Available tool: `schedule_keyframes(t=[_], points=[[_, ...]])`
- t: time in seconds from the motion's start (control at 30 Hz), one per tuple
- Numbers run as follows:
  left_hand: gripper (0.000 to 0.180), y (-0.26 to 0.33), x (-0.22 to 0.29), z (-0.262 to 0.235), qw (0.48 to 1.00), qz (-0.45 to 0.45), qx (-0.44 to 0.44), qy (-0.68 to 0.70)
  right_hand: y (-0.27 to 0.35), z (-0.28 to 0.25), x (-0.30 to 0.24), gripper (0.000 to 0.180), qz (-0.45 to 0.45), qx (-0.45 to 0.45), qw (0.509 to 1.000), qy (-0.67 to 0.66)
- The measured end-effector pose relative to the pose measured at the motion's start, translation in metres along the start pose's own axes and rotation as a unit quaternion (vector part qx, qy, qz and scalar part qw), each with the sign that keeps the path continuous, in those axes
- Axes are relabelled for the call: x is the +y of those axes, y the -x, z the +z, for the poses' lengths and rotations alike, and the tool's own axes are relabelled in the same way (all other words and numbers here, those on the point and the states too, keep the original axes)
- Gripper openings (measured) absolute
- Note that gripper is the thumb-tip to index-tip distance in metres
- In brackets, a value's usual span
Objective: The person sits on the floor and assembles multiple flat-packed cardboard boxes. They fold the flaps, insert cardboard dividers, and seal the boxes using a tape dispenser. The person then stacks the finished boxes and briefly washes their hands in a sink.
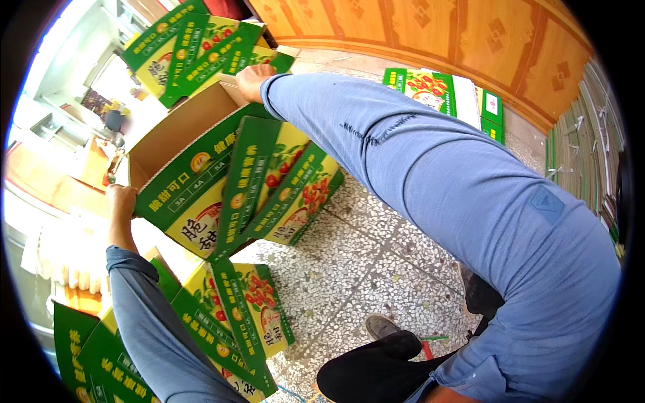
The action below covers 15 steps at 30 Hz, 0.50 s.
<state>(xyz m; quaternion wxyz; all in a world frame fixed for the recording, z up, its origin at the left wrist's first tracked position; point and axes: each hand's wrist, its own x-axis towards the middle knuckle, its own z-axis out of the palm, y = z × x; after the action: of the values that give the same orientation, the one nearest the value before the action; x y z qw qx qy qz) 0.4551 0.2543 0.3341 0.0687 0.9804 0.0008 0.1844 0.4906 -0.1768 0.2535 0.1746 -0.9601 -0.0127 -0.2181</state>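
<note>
Speckled floor (pixel 342 262) lies below. The left hand (pixel 121 199) is clamped on the corner of an open green carton (pixel 176 181), held between the hands; the right hand (pixel 252 82) grips its far rim. Bundled cardboard (pixel 583 127) stands rightmost.

- Box (pixel 178 185): between left fingers (pixel 119 193) and right fingers (pixel 249 76).
- Far boxes (pixel 198 50): behind it.
- Near boxes (pixel 252 312): before it, left of the 2 shoes (pixel 381 327).
- Cartons (pixel 433 91): right, beside the panelling (pixel 430 30).
- Cardboard stack (pixel 584 134): far right.
- Shoes: on the floor (pixel 349 248).
</note>
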Motion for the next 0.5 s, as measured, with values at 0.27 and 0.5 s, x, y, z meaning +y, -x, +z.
schedule_keyframes(t=[0.27, 0.5], points=[[0.063, 0.071, -0.064, -0.023, 0.933, -0.16, 0.093, 0.307, 0.08, 0.029, 0.118, 0.037, -0.122, 0.074, 0.962, -0.234], [0.031, 0.349, 0.173, 0.021, 0.923, -0.154, 0.025, 0.352, 0.384, 0.062, 0.499, 0.049, 0.319, -0.261, 0.91, 0.049]])
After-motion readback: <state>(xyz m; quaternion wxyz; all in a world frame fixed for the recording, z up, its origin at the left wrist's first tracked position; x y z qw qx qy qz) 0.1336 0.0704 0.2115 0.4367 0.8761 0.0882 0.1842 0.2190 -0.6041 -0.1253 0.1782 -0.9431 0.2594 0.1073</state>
